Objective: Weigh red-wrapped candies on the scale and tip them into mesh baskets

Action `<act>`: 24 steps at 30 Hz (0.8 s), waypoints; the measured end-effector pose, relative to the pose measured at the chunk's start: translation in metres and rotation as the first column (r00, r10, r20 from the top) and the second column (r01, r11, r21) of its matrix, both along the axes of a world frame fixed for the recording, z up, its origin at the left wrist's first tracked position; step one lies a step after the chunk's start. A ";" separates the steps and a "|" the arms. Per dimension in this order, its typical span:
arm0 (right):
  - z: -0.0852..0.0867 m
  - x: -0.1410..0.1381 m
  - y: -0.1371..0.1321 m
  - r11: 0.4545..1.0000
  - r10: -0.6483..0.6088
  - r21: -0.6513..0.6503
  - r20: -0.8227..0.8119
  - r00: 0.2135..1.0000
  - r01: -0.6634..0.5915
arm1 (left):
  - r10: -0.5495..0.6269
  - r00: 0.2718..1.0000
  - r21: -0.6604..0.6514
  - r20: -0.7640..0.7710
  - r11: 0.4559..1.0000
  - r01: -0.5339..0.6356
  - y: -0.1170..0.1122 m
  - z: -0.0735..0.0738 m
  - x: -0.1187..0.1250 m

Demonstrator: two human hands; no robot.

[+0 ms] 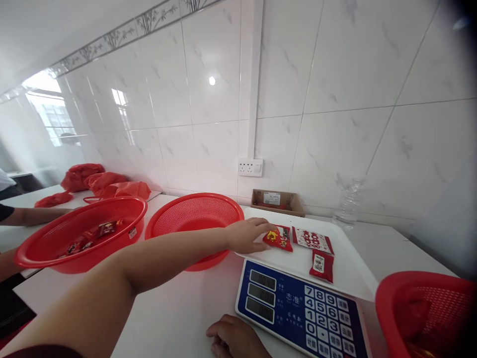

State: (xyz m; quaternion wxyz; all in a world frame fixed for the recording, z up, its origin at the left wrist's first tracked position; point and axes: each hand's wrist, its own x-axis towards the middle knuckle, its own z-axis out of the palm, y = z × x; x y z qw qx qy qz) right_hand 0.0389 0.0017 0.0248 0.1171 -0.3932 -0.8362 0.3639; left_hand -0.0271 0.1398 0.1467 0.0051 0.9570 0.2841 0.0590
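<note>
My left hand (251,235) reaches over the white scale tray (346,243). Its fingers are stretched out and apart from the thumb, with the fingertips touching the edge of a red and yellow snack packet (279,238). Beside that lie a red and white packet (313,240) and a smaller red packet with a white label (322,265). My right hand (238,338) rests at the bottom on the table, by the front of the blue digital scale (294,308). Its fingers are curled in, and nothing shows in them.
Red plastic baskets stand left of the scale, one (197,199) behind my forearm and another (137,214) with packets inside. A third basket (395,298) is at right. Behind the tray are a cardboard box (296,205) and a clear bottle (348,204). A co-worker's arm (37,216) shows far left.
</note>
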 end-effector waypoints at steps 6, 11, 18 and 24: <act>-0.013 0.001 0.003 1.000 -0.008 0.010 -0.056 0.998 0.008 | -0.108 0.990 -0.056 -0.087 0.993 0.103 0.011 -0.010 0.037; -0.020 -0.001 0.006 1.000 -0.004 0.016 -0.035 0.999 0.005 | -0.052 0.995 -0.038 -0.083 0.998 0.049 0.016 -0.005 0.038; -0.015 -0.004 0.005 1.000 -0.027 0.004 -0.013 1.000 0.027 | 0.137 0.989 -0.039 -0.057 0.990 -0.139 0.011 0.051 -0.023; -0.019 -0.005 0.006 0.999 -0.032 0.029 -0.016 0.999 0.032 | 0.364 0.916 -0.006 -0.169 0.929 -0.370 0.009 0.085 -0.071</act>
